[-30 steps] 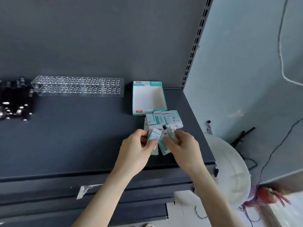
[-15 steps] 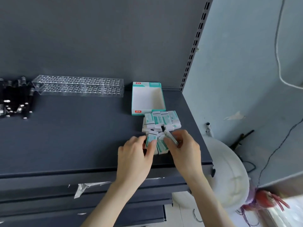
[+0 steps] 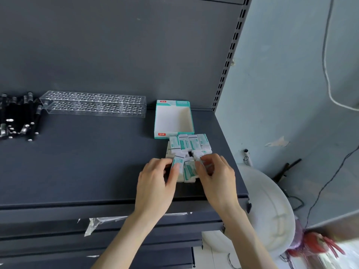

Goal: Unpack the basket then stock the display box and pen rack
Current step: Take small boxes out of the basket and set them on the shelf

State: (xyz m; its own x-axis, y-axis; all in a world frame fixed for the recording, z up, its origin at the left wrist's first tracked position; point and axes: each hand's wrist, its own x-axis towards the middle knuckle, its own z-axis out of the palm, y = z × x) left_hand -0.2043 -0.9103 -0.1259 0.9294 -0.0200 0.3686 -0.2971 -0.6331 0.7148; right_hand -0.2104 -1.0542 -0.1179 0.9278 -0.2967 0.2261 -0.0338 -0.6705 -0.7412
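Display box [image 3: 173, 121] is sitting open and empty at the back of the shelf [image 3: 87, 162]. The little packs [image 3: 186, 143] (teal and white) are lying in a heap right in front of it. The far row is sitting up against the box's front wall or just shy of it, can't tell which.

Both hands are working the side of the heap farthest from the box. Left hand [image 3: 155, 183] is pinching one of them between thumb and fingers, tipped up on edge. Right hand [image 3: 215, 177] is curling its fingers round another one or two just beside that, but blur is making the count a guess.

So I'm reading this as the gathering bit: packs are out, and stocking isn't started since nothing's in the box yet. Next move is probably going to be carrying the gripped ones over the heap and down between the box walls. That's calling for keeping them squared up in rows and not bumping the loose ones.

Pen rack [image 3: 93, 103] is lying left of the box, looking unfilled, with black pens [image 3: 17, 117] lying further left past it.
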